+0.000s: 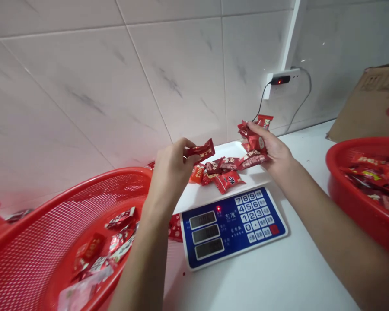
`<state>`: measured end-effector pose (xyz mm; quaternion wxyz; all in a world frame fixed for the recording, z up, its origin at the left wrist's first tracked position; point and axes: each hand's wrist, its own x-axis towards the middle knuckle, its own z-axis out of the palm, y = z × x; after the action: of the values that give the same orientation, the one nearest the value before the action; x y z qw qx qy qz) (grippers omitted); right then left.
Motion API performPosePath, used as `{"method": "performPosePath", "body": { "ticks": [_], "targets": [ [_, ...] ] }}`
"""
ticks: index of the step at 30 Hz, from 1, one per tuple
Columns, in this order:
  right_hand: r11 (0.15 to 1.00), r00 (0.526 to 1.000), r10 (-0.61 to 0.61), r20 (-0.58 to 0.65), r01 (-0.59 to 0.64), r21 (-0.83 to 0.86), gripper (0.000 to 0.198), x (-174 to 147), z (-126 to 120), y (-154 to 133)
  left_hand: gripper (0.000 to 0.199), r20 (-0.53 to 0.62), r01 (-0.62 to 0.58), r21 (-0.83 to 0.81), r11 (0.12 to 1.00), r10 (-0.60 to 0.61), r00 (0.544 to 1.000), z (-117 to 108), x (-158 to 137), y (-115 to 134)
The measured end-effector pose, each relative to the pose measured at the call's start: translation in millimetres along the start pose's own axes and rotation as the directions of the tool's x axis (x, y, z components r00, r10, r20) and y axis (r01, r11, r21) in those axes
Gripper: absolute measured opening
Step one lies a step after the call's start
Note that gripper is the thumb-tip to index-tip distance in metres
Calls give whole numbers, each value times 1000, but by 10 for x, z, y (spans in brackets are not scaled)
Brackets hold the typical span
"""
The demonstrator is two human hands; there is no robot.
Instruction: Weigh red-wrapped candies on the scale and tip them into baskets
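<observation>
My left hand (176,166) pinches a red wrapped candy (203,151) above the left part of a white weighing tray (259,177). Several red wrapped candies are gathered in my right hand (275,144), at the tray's right side; one dark red candy (253,160) shows below its fingers. More candies (228,180) lie loose in the middle of the tray. The tray belongs to a digital scale with a blue keypad panel (235,226), where a small red light glows. Its display digits are too dim to read.
A red mesh basket (39,246) at left contains candies and a clear plastic piece. At right stands another red basket (333,172) full of candies, with a cardboard box (366,103) behind. A power socket (282,82) with cables is on the tiled wall.
</observation>
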<state>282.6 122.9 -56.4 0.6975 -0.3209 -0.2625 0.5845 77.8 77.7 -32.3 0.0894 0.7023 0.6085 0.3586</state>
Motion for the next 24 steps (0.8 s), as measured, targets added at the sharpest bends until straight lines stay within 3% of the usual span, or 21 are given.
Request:
{"method": "performPosePath", "body": {
  "ticks": [5,10,13,16,20,24],
  "targets": [
    [995,997,-75,-18,76,60,27,-117,74,-39,26,-14,-58,63,996,59,998,-68,-119,194],
    [1000,998,5,60,-6,27,32,-378,222,63,47,192,-81,-343,936,155,969,-66,-267,400],
    [997,988,63,139,-68,29,39,-477,276,160,34,264,-96,-473,876,245,933,-34,-277,429],
    [999,993,4,117,-10,52,41,-502,295,246,19,225,-129,-521,844,282,933,-38,-266,426],
    [996,998,-56,19,55,74,44,-440,269,304,17,176,-150,-493,857,267,948,-90,-271,427],
    [982,986,-164,-8,165,93,47,-261,152,207,18,68,-171,-325,930,204,977,-136,-257,367]
  ]
}}
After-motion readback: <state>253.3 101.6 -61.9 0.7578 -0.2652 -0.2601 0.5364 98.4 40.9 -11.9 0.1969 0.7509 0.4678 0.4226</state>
